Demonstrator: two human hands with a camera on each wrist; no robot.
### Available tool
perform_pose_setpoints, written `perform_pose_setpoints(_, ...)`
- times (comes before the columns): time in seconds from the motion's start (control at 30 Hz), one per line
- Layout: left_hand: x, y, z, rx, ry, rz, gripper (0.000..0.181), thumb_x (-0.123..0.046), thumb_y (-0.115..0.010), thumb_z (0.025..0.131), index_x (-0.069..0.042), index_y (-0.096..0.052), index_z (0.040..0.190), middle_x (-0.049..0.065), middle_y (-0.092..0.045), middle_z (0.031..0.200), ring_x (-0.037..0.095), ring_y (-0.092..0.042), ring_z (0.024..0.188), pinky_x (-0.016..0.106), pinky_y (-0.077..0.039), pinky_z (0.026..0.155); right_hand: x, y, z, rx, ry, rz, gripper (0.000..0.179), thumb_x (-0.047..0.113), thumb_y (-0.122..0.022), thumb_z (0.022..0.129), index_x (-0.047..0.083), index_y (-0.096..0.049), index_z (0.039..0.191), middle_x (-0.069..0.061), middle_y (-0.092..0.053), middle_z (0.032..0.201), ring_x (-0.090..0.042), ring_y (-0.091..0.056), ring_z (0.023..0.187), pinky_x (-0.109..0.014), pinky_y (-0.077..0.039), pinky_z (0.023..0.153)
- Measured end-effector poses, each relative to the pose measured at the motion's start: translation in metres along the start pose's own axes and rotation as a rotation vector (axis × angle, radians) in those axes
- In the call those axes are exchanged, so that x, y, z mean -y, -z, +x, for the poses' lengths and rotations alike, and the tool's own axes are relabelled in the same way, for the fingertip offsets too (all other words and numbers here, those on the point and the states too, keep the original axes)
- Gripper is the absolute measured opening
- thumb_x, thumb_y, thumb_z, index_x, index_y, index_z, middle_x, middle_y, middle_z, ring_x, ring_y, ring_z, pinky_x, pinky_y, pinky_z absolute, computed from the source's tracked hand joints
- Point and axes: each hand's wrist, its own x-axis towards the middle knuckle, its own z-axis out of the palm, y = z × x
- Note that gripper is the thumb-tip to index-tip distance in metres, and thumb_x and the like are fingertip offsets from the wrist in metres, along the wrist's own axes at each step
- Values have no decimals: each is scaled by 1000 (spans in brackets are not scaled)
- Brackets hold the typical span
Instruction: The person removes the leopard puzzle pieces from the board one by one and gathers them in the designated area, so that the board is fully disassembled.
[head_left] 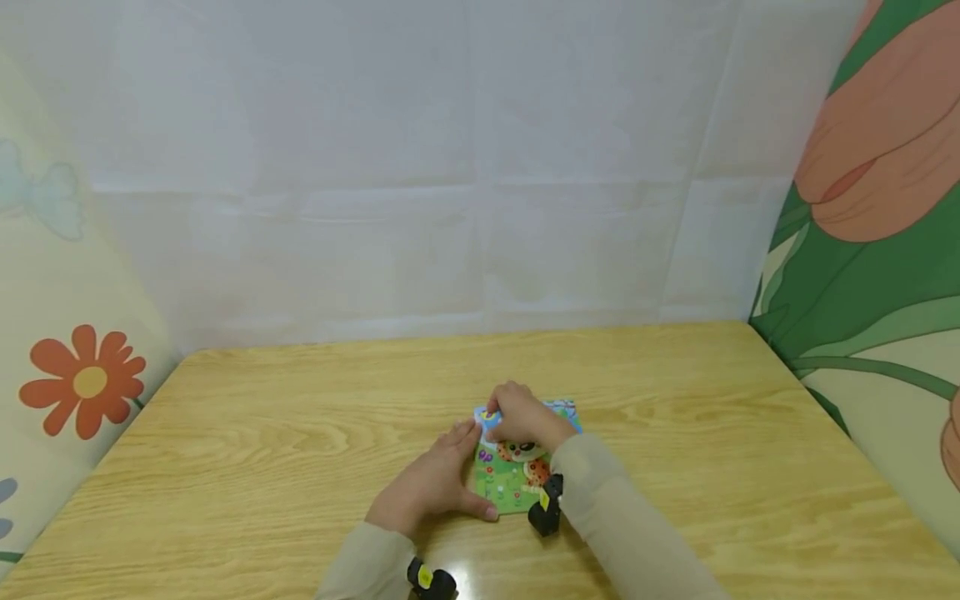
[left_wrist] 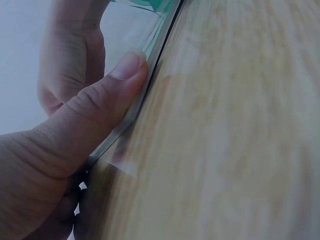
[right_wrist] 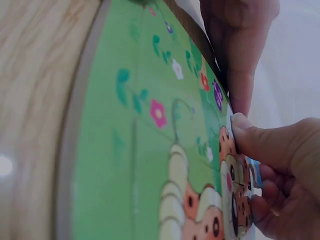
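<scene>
- Two bare hands of yours meet at one small picture board (head_left: 506, 498), which lies flat on the desk (head_left: 300, 433), a little right of its middle and toward your side; thin seams run across its face.
- Your left hand (head_left: 429, 483) lies at the board's left side, thumb and fingers spread well apart; the fingers reach along the left edge, and the thumb rests at the near edge, by the corner, as the left wrist view also shows.
- Your right hand (head_left: 521, 415) reaches over the far left part of the board, its fingers bent and its thumb touching down beside the spotted animal (head_left: 537, 473); you cannot tell from these views whether thumb and fingers are clamped on a piece or only press there.
- On the board you see green ground with small flowers (right_wrist: 158, 113), and blue toward the far end; your right hand and forearm cover part of it.
- Both your sleeves are pale; one black device (head_left: 432, 581) sits at your left wrist, another black device (head_left: 545, 504) at your right.
- Behind the desk hangs a creased white sheet (head_left: 360, 250); an orange-red flower (head_left: 90, 382) decorates the left wall, a large pink tulip (head_left: 877, 125) the right.
</scene>
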Motion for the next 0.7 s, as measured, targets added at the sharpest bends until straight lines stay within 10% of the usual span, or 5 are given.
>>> perform_pose_setpoints(0.7,-2,1,-1,3,-7,21,117,-47,-84,56,3,-24,144,20,-19,151,41,-17,138,53,-20,112,-7,-6,-7,-154,18,168,35,17,-79,72,8,-62,101,-8,-65,102,-20,-59,90,-35,-52,82)
